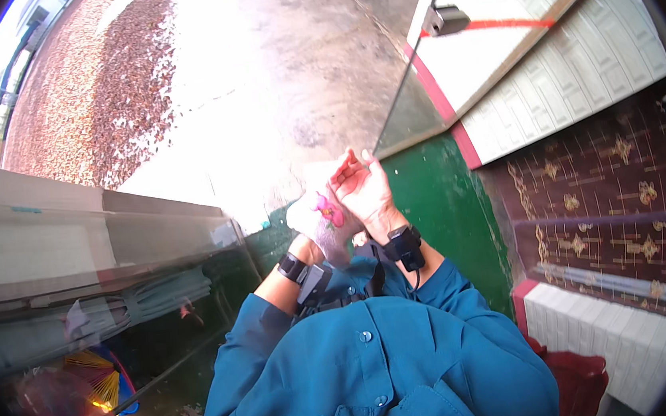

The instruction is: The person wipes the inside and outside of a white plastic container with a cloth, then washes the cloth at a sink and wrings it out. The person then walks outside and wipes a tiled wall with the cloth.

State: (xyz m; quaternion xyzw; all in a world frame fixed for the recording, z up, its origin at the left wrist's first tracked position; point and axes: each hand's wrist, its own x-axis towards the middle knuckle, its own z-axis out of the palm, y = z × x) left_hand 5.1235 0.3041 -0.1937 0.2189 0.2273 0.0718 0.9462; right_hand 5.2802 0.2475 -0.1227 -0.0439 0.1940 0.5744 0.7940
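Note:
A pale cloth (329, 223) with a pink flower on it is held up in front of my body, its upper part washed out by glare. My left hand (308, 250) is at the cloth's lower left edge and grips it; the fingers are hidden by the fabric. At the cloth's right edge, my right hand (362, 188) has its palm turned up and its fingers slightly bent and apart. Its fingertips are beside or against the cloth; which of the two is unclear. Both wrists carry black strapped devices.
A glass door panel with a metal fitting (446, 20) stands at the upper right, and another glass panel (161, 236) at the left. Green floor (446, 197) meets pale concrete (326, 76) beyond. Brown material (111, 91) is spread outside. A patterned brown curtain (597, 200) is at right.

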